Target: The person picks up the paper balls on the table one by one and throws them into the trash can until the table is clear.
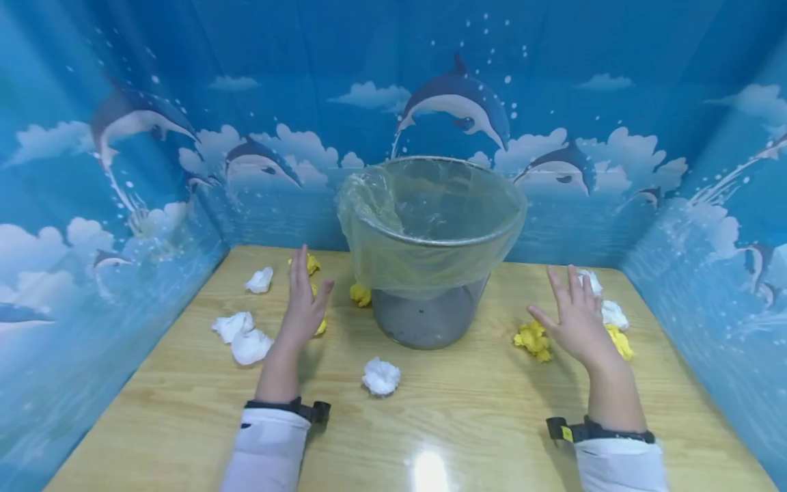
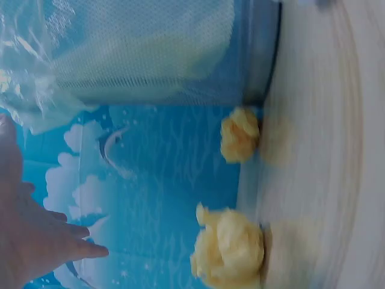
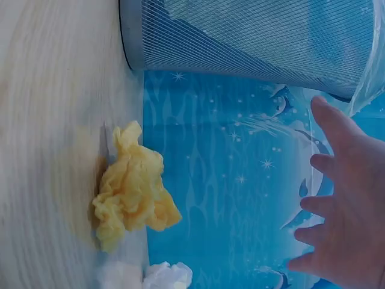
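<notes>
My left hand [image 1: 302, 307] hovers above the table with its fingers straight, left of a grey mesh wastebasket [image 1: 424, 318]. Nothing is held in it, and it partly hides several yellow crumpled papers. On the other side, my right hand [image 1: 578, 321] is spread in the air, holding nothing. A yellow crumpled paper [image 1: 533, 341] lies just left of it, and another yellow paper [image 1: 619, 342] is at its right. A thin clear bag [image 1: 430, 270] lines the basket and folds over its rim. One white crumpled paper [image 1: 381, 376] lies in front of the basket.
White crumpled papers [image 1: 251, 346] lie at the table's left, with a smaller white one [image 1: 259, 280] farther back. Two more white papers [image 1: 613, 315] are beyond my right hand. A blue dolphin-print curtain [image 1: 295, 82] surrounds the wooden table [image 1: 467, 410] at the back and sides.
</notes>
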The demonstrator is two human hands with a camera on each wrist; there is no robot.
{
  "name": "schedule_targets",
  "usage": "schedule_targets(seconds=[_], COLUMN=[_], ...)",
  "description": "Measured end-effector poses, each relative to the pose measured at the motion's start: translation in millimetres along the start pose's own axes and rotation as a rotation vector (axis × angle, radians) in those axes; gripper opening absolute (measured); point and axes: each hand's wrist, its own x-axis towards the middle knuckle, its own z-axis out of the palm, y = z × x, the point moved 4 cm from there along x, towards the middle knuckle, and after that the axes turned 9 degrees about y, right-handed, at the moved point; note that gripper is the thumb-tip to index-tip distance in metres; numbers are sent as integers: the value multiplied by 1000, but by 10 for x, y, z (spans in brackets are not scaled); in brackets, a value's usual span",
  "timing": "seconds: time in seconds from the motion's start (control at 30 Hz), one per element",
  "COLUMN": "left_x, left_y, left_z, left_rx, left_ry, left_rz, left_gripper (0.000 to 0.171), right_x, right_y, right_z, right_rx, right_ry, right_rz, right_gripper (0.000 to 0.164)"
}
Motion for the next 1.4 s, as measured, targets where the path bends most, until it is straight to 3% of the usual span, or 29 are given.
schedule_targets(seconds=[0.13,0.37,0.47,0.6,0.7,0.9,1.07,1.2,1.4], left_x=[16,229,301,357,406,544,665,741,790], left_y=[94,385,504,639,732,860,890,885,912], left_z=[33,29,8,0,26,103,164,196,237], left_rx=[-178,-262,-339,-495,-584,-667,-644,-623,-684], left_ry=[12,47,116,256,308,265,217,196,151], left_rz=[-30,-17,-21,-13,-19,-152,-294,-350,-414], left_gripper=[87,79,74,61,55,54,56,55,55], right_x=[21,48,76,95,80,50,47,42,33], right_y=[-19,-20,-33,-33,-22,-33,-36,-28,17], right_z=[79,100,125,180,223,306,338,370,482], right_rx=[16,-42,-70,-95,-103,-114,-145,-185,-224], right_ry=[-41,-75,-106,-121,-110,-95,-83,-76,-114], right_rz=[-10,-16,-28,-53,-68,-84,-111,-158,-201], right_gripper=[86,84,84,82,79,72,68,64,64])
